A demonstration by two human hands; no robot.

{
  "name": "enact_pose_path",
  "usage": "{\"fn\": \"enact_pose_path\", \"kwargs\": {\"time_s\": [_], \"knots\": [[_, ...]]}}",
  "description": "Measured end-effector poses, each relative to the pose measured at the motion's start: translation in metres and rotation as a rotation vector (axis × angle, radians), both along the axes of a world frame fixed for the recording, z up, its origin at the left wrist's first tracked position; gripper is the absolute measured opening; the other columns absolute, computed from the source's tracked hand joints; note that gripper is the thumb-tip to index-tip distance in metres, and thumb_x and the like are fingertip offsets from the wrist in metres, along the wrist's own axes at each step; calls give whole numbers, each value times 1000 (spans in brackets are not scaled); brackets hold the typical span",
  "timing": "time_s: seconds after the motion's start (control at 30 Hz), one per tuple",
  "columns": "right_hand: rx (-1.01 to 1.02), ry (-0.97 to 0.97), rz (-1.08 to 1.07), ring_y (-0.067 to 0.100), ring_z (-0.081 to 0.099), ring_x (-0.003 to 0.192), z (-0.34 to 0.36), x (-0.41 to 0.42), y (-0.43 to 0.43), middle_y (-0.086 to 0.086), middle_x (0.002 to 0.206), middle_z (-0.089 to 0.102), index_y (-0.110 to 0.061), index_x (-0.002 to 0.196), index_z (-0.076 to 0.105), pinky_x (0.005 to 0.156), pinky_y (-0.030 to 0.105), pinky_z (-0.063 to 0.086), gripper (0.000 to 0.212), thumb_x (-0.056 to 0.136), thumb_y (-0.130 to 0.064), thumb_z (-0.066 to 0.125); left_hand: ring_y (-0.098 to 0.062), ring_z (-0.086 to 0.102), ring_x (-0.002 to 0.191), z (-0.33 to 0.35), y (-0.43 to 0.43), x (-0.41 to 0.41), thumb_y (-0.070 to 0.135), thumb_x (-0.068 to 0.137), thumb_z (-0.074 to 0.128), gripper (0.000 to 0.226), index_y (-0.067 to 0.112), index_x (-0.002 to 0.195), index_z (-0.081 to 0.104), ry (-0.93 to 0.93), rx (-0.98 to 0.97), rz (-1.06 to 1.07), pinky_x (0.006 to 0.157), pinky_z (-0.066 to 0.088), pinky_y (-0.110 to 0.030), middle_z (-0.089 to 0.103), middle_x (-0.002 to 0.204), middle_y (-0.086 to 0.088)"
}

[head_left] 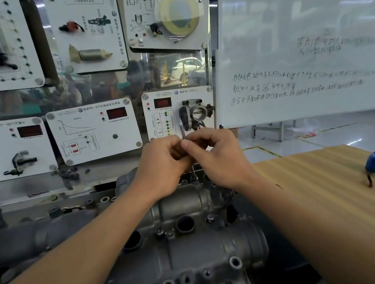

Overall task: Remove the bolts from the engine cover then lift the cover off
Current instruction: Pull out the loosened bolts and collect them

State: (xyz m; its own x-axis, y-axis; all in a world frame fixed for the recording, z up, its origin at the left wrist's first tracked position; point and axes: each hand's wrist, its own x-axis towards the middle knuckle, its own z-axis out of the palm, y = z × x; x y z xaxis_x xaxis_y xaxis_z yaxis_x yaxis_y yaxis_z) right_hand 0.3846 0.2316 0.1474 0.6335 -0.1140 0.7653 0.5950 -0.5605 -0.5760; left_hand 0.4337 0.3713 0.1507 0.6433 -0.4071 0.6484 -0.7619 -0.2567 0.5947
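Right grip (217,157) (pinching tool (182,131)) hovers above cover (185,205).

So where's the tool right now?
Middle of the head view: the left hand and right hand hold the thin tool upright over the far edge of the engine cover, its tip at a bolt there.

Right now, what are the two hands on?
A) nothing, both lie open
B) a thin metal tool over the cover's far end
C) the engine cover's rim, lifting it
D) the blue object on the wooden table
B: the left hand and right hand both pinch the thin metal tool, whose shaft points down at the far end of the engine cover.
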Motion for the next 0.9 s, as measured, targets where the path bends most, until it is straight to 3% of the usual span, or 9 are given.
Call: {"fn": "enact_pose_path", "kwargs": {"time_s": [0.1, 0.13, 0.23, 0.33, 0.43, 0.57, 0.67, 0.8, 0.9], "knots": [[148, -60, 4, 3, 59, 64, -8, 4, 3, 1, 69, 70, -25, 79, 73, 62, 16, 48, 12, 81, -15, 79, -5, 49, 52, -3, -4, -3, 15, 81, 77, 31, 23, 63, 53, -51, 2, 36, 50, 42, -21, 56, 58, 6], [208, -73, 13, 6, 60, 64, -10, 5, 5, 5, 70, 70, -21, 78, 74, 62, 19, 49, 11, 79, -14, 81, -6, 48, 53, -4, -5, -3, 14, 81, 77, 30, 22, 64, 53, -50, -4, 36, 52, 43, -23, 56, 58, 4], [326, -88, 28, 10, 64, 66, -11, 8, 4, 9, 73, 71, -12, 77, 75, 63, 19, 50, 8, 77, -10, 83, -20, 67, 75, -6, -6, -3, 9, 83, 77, 13, 19, 83, 68, 50, -40, -63, 70, 57, -38, 71, 77, -2], [323, -86, 31, 14, 65, 70, -13, 9, 1, 13, 77, 72, -8, 81, 76, 66, 22, 52, 4, 83, -10, 78, -9, 71, 98, -5, -2, -5, 4, 90, 68, 21, 12, 110, 72, 150, -5, -236, 91, 56, -27, 76, 101, 1], [239, -66, 9, 15, 64, 75, -14, 6, 3, 11, 80, 69, -13, 85, 75, 70, 20, 49, 8, 90, -12, 70, -4, 68, 106, -4, 4, -8, -2, 96, 57, 26, 5, 117, 69, 151, 12, -301, 94, 50, -18, 74, 109, 1], [93, -74, -55, 16, 56, 73, -15, 4, 8, 11, 74, 61, -3, 83, 72, 66, 25, 46, 23, 97, -14, 59, -4, 70, 99, -5, 4, -8, -1, 96, 57, 25, 8, 113, 72, 116, -26, -227, 91, 53, -19, 76, 103, 2], [91, -75, -83, 13, 57, 74, -15, 2, 10, 7, 75, 62, -7, 85, 73, 68, 23, 47, 18, 96, -18, 62, -3, 72, 90, -6, 2, -9, 0, 92, 63, 22, 11, 107, 75, 76, -50, -178, 84, 55, -18, 77, 95, 4], [254, -73, -113, 17, 67, 71, -13, 3, 11, 4, 73, 72, -9, 86, 77, 67, 30, 57, 13, 84, -21, 78, -5, 73, 78, -6, -2, -6, 3, 87, 71, 18, 15, 99, 77, 53, -80, -108, 73, 56, -17, 77, 83, 5], [387, -63, -94, 17, 70, 67, -13, 3, 9, 3, 70, 74, -9, 81, 77, 64, 31, 59, 10, 79, -18, 82, -9, 74, 81, -7, -4, -5, 6, 88, 72, 15, 15, 99, 76, 110, -87, -119, 76, 58, -23, 78, 85, 2]]}}
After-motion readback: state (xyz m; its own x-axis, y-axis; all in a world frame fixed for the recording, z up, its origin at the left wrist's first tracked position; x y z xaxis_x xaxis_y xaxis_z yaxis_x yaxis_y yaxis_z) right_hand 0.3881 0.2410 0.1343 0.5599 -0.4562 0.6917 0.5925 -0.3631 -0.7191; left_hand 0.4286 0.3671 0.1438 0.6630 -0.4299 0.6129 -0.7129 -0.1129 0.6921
